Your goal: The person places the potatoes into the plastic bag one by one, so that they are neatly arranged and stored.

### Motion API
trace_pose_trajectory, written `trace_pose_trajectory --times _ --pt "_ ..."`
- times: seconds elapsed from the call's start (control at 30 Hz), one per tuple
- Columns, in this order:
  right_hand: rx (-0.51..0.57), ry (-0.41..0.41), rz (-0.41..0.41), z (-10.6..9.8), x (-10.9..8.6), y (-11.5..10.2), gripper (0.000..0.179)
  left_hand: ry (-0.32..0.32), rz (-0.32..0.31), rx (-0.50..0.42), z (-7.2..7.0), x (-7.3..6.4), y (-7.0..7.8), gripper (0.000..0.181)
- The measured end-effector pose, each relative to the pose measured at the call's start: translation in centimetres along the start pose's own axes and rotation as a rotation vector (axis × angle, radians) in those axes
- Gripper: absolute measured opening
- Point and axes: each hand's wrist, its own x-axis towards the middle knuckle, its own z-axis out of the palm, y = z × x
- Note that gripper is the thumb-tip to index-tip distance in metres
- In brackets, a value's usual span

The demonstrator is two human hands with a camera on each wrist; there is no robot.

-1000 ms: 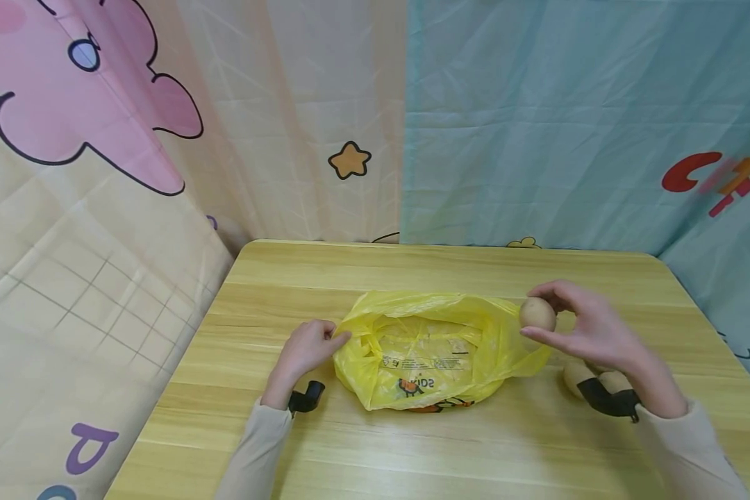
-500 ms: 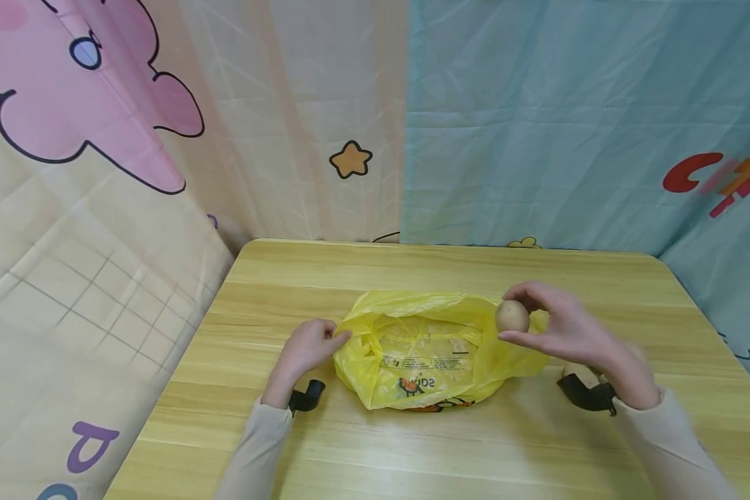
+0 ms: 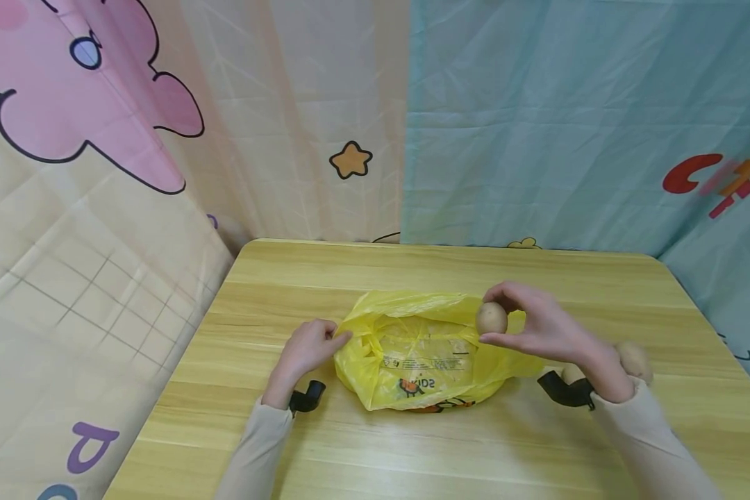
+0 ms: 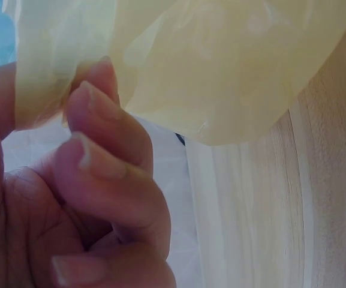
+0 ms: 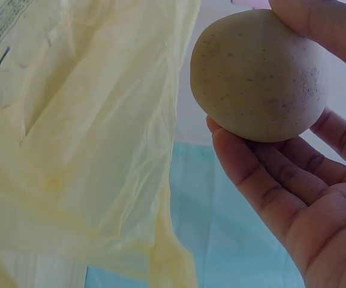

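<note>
- Two bare hands are at a yellow plastic bag (image 3: 437, 396), which lies with its mouth gaping on a wooden table (image 3: 375, 458).
- One potato (image 3: 492, 318) is in the right hand (image 3: 540, 326), clamped between thumb and fingers; the right wrist view shows the thumb on top and fingertips underneath.
- That potato is pale brown and roundish, with dark specks and a rough, darker patch on one side.
- Seen from the head, it sits over the bag's right side, near the mouth; whether it touches the plastic cannot be told.
- The left hand (image 3: 309, 345) pinches the bag's left edge, with thumb and forefinger together on the thin plastic; its remaining fingers curl loosely below the edge, as the left wrist view shows.
- Inside the bag, printed lettering and a small orange picture show on the plastic.
- At least two more potatoes (image 3: 635, 361) lie on the table around the right wrist, partly hidden by the arm.
- Each wrist carries a black camera mount (image 3: 562, 390), and both arms wear light sleeves (image 3: 656, 437).
- Beyond the table hangs a cream and blue curtain (image 3: 512, 125) with an orange star (image 3: 351, 160).
</note>
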Motion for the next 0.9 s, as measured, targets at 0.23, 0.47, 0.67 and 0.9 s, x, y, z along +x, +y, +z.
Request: trace_pose_trajectory --times 0.23,0.47,0.67,0.9 --pt "0.024 -0.025 0.005 0.8 0.6 -0.3 0.047 -0.002 -0.006 0.005 0.0 0.0 0.1 0.045" --pt "0.055 -0.047 0.016 1.3 1.2 -0.7 0.049 0.001 -0.005 0.009 -0.1 0.0 0.2 0.045" --pt "0.072 -0.065 0.026 1.7 1.6 -0.9 0.049 -0.003 -0.003 0.003 0.0 0.0 0.1 0.045" --pt "0.078 -0.09 0.02 2.1 2.1 -0.9 0.048 -0.004 -0.008 0.005 0.0 0.0 0.1 0.045"
